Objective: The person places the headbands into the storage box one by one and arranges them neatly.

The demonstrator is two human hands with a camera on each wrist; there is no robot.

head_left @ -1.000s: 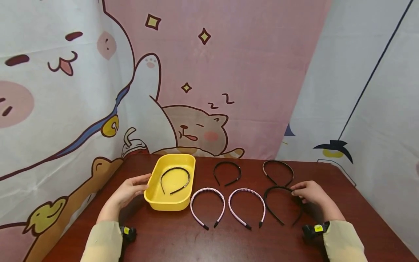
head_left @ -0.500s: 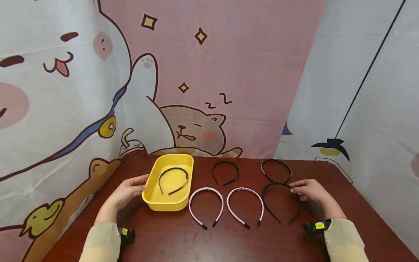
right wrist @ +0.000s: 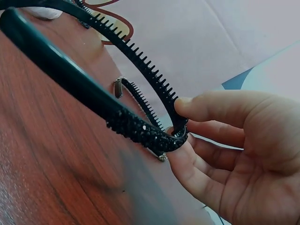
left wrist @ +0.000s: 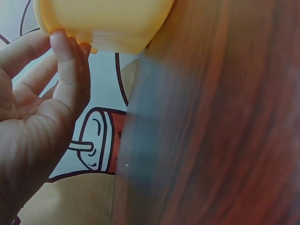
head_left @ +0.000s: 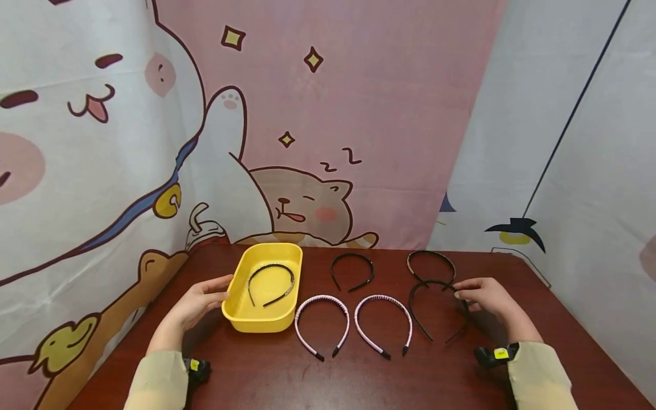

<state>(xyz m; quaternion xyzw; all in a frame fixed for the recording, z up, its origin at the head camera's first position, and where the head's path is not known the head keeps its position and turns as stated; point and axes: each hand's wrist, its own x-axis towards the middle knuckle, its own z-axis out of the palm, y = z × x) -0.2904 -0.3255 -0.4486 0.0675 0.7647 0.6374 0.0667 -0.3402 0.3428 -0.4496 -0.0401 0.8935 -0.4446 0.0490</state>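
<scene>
My right hand (head_left: 484, 297) pinches a black headband (head_left: 417, 316) near one side of its curve, between thumb and fingers. Up close in the right wrist view, this headband (right wrist: 140, 133) has inner comb teeth and a glittery black-beaded stretch, and it is held off the table. On the left, my left hand (head_left: 201, 299) touches the outer side of a yellow plastic tray (head_left: 261, 324), fingertips just at its rim. The left wrist view has those fingers (left wrist: 65, 61) against the tray's outside. Inside the tray lies a dark headband (head_left: 293, 279) with a patterned side.
Two pink wrapped headbands (head_left: 347, 319) (head_left: 409, 324) lie in the middle of the brown table (head_left: 318, 387). Behind them is a thin black headband (head_left: 352, 255). Another dark patterned headband (head_left: 430, 252) lies at the back right, partly overlapped by the held one. A cartoon-printed cloth (head_left: 389, 114) hangs behind.
My right hand has lifted the black headband slightly, and its ends have shifted up and a little left in the head view. The left hand and tray stay put; the view shifts a little.
</scene>
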